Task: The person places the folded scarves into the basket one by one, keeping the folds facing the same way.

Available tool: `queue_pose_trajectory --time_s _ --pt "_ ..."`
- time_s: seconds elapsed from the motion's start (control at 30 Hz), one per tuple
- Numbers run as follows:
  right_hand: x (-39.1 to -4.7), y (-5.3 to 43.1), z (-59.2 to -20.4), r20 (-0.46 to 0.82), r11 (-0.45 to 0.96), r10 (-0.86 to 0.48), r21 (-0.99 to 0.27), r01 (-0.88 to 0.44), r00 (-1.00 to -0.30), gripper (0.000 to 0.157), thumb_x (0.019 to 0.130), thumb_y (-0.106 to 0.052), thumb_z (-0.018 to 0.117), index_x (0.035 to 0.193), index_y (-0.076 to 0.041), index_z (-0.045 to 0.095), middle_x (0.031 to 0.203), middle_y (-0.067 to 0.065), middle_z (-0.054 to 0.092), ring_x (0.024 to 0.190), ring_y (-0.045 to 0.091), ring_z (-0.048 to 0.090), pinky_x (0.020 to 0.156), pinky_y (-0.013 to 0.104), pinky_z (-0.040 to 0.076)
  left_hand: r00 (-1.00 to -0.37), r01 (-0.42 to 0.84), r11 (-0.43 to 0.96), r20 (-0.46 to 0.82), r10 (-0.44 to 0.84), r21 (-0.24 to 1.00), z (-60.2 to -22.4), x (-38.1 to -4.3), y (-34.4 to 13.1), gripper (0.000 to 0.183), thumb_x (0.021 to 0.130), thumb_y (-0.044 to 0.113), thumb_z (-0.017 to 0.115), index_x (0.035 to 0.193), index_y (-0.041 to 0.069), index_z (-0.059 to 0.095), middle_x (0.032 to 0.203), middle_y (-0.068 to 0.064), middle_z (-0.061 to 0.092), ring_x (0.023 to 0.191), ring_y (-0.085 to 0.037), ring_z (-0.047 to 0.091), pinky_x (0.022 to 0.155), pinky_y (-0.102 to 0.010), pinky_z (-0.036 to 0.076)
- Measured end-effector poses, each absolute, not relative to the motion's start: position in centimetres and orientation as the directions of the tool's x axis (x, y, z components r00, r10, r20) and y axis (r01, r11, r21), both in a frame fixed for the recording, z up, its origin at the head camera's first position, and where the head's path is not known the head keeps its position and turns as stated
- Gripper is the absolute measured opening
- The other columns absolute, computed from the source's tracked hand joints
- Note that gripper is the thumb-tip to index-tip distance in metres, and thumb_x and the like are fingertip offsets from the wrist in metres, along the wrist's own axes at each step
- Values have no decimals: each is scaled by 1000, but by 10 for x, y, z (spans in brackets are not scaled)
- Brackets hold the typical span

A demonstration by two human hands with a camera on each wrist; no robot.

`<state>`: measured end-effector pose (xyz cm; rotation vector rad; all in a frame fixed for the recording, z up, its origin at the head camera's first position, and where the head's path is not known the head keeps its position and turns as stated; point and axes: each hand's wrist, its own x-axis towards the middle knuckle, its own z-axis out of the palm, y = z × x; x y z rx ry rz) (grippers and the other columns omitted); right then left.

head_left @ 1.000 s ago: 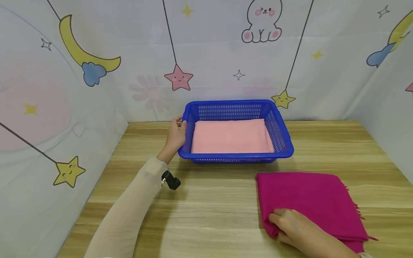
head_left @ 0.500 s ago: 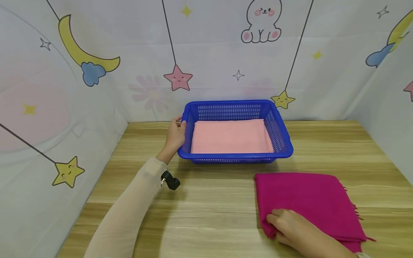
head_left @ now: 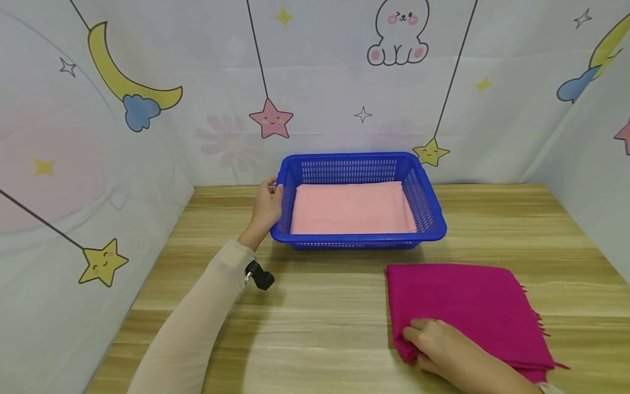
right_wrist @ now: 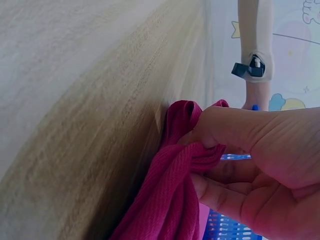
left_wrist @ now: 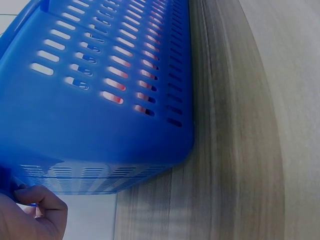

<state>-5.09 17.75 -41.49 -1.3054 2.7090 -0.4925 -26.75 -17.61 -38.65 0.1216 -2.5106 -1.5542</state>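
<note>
A blue plastic basket point(head_left: 359, 237) with slotted walls stands at the back of the table. Inside it lies a folded pink cloth point(head_left: 351, 208). My left hand point(head_left: 268, 205) grips the basket's left rim, fingers curled over it; the left wrist view shows the curled fingers at the basket's point(left_wrist: 95, 130) corner. At the front right lies a folded magenta scarf point(head_left: 467, 312) with a fringe along its right side. My right hand point(head_left: 438, 345) pinches the scarf's near left corner, and in the right wrist view the layered folds point(right_wrist: 175, 165) bunch between thumb and fingers.
The wood-grain table point(head_left: 305, 317) reaches back to a white curtain point(head_left: 325, 71) printed with stars, moons and a bear. More curtain hangs on the left and right sides. A small black camera point(head_left: 260, 275) is strapped at my left wrist.
My right hand and the magenta scarf have shifted slightly to the left across the table. The left hand keeps its grip on the basket, which stays in place.
</note>
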Motion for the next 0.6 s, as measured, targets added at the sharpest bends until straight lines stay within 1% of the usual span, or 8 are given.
queue_pose_trajectory --time_s 0.13,0.3,0.6 --pt "-51 175 -416 83 566 -782 -322 -759 -618 24 68 4 71 79 -14 59 71 -11 47 63 0 37 55 17 36 -980 27 447 111 -165 894 -387 -268 -176 46 109 20 42 147 -6 39 123 -25 56 105 -35 57 88 -45 50" --pt "-51 172 -415 60 573 -780 -333 -749 -623 24 67 5 71 79 -14 60 71 -10 48 63 0 37 55 17 36 -982 23 451 105 -159 892 -387 -268 -176 46 109 21 41 147 -5 38 124 -25 56 105 -35 57 88 -45 50" --pt "-50 167 -414 46 582 -775 -333 -741 -630 23 70 5 71 78 -14 59 71 -12 45 63 1 36 55 17 36 -981 25 459 109 -158 888 -386 -267 -176 46 109 20 41 148 -4 38 125 -25 55 107 -35 57 89 -46 50"
